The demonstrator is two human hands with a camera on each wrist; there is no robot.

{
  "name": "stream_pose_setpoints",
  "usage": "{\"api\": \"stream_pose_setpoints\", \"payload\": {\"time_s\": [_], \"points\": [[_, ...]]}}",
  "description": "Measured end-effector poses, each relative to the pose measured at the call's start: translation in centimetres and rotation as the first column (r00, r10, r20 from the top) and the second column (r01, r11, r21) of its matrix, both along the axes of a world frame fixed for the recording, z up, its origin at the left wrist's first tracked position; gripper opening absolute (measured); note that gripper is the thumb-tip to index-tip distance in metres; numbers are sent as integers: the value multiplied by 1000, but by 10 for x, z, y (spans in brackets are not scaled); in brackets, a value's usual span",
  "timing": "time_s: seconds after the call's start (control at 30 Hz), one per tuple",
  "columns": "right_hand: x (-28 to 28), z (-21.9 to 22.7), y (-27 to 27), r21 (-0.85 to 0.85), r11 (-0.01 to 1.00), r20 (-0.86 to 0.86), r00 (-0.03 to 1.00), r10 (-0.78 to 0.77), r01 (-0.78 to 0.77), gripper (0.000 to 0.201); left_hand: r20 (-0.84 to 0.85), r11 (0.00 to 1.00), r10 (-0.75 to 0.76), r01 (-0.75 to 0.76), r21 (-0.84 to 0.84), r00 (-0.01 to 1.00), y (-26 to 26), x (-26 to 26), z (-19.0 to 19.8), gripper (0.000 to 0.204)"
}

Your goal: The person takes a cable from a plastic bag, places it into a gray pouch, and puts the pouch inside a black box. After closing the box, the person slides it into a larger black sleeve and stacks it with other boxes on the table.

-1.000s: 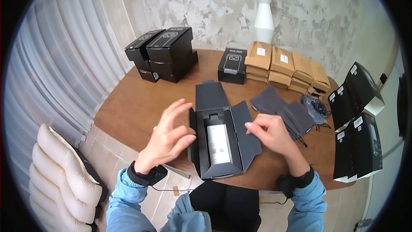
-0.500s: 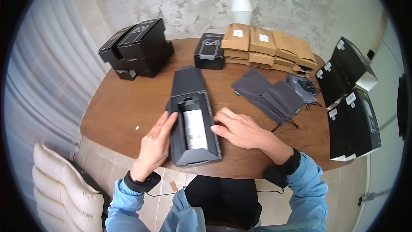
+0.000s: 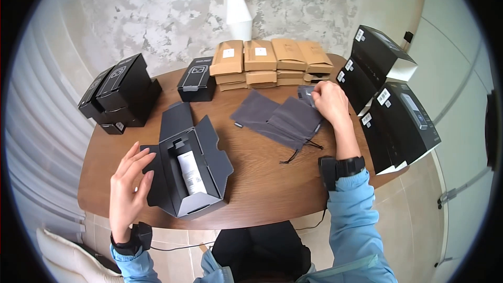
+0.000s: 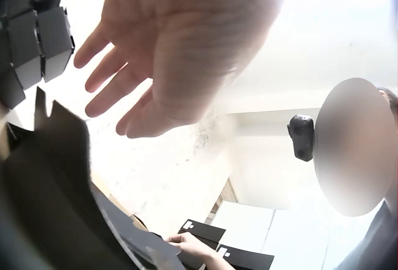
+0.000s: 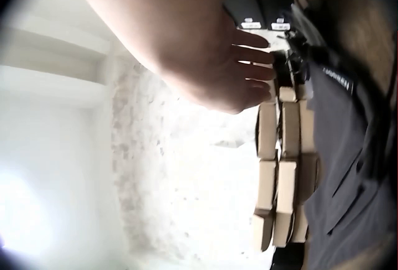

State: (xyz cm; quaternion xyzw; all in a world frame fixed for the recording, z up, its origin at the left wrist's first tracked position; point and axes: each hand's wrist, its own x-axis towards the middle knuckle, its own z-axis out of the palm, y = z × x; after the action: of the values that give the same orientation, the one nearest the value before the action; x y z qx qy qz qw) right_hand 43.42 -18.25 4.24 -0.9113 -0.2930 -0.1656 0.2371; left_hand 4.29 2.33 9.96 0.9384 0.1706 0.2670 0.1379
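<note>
Table (image 3: 262,178), round, brown wood, carries an opened black cardboard carton (image 3: 183,170) holding a white cylindrical bottle (image 3: 190,172). Left hand (image 3: 127,188), fingers spread, touches its left flap. Right hand (image 3: 329,102) pinches a grey fabric pouch (image 3: 305,93) beside the tan boxes (image 3: 270,63).

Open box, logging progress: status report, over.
Left hand open beside open box, bottle inside. Right hand on grey pouches. Nothing in the way.
</note>
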Motion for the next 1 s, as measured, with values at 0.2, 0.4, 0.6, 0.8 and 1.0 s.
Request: {"api": "stream_pose_setpoints", "payload": {"time_s": [0.2, 0.4, 0.6, 0.8, 1.0], "points": [[34, -37, -13, -70, 994, -67, 994, -83, 78, 46, -63, 986, -167, 168, 9, 984, -7, 11, 28, 33], [39, -41, -14, -205, 973, -143, 980, -136, 105, 63, -156, 952, -290, 301, 52, 944, -29, 22, 29, 36], [47, -47, -21, -38, 998, -219, 974, -64, 57, 47, -220, 672, -738, 725, -150, 638, -97, 37, -19, 32], [57, -51, -23, 79, 993, -215, 974, -65, 84, 25, -235, 646, -762, 736, -202, 604, -118, 70, -51, 33], [55, -41, -28, 220, 969, -242, 969, -58, 113, 22, -238, 595, -795, 794, -125, 558, -127, 103, -53, 35]]}}
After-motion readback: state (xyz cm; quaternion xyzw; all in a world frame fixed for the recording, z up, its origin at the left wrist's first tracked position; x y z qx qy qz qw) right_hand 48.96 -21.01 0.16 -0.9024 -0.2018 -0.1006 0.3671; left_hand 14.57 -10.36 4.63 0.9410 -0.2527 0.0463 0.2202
